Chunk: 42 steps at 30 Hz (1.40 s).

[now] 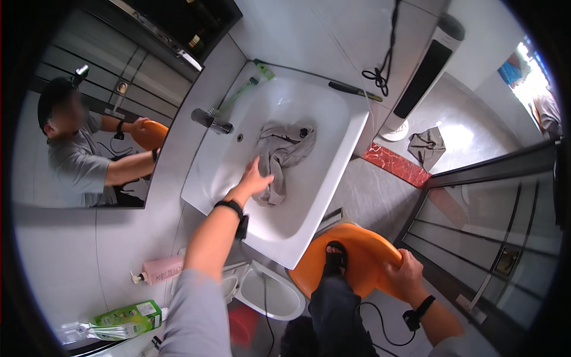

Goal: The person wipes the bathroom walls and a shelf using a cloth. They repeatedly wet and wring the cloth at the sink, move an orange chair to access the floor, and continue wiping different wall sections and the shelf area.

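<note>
A crumpled grey cloth (279,156) lies in the white ceramic washbasin (341,149). My left hand (256,178) reaches over the basin, its fingers spread at the cloth's lower left side; whether it touches the cloth I cannot tell. At the lower right, my right hand (407,270) grips the rim of an orange plastic chair or tub (357,236), whose exact kind I cannot tell. My sandalled foot shows against its orange surface. A chrome faucet (212,121) stands at the basin's left edge. Both wrists wear black bands with a small device.
A white tower fan (424,73) stands by the doorway, near a grey cloth (428,147) on the floor. A black brush or comb (354,90) lies on the basin's back edge. A pink pump bottle (160,271), a green pack (129,314) and a toilet (272,290) are at the lower left.
</note>
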Motion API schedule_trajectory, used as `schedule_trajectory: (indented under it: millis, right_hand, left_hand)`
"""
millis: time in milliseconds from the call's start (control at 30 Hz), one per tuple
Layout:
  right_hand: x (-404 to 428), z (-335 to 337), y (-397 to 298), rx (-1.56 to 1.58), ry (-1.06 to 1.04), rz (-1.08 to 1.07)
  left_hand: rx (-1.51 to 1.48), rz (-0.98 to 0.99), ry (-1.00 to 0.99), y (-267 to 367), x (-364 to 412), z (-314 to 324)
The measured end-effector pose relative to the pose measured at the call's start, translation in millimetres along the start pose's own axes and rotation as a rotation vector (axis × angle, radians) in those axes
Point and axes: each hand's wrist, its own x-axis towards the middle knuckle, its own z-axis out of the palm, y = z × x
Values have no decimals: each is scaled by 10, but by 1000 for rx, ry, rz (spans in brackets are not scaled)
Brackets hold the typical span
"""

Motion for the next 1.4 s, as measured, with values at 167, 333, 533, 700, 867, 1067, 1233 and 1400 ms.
schedule_trajectory:
  millis: [167,333,533,700,867,1067,1233,1400]
  right_hand:
    - [147,-6,107,-76,-40,-14]
    - [351,-128,-76,-113,-58,-34]
    - [2182,413,-1884,185,-237,-371]
    - [3155,1470,-2429,-442,-487,-344]
    - [3349,2542,-2577,-572,-251,-371]
    - [2827,2342,-3284,12,-589,-280]
    - [2565,1752,-3492,-36,-459,-440]
    - [3414,2240,-2879,-326,17,-913]
  left_hand:
    - [-74,-215,32,376,669,710]
    - [28,42,17,552,201,1032]
    - [-577,-106,243,-58,-223,693]
    - [-1224,-635,60,62,-220,798]
    - [-1961,-866,-280,545,-307,344]
    - [-2307,-616,-153,-186,-14,245]
    - [-2403,-126,-518,-253,180,129]
    - [-2036,-510,76,118,346,175]
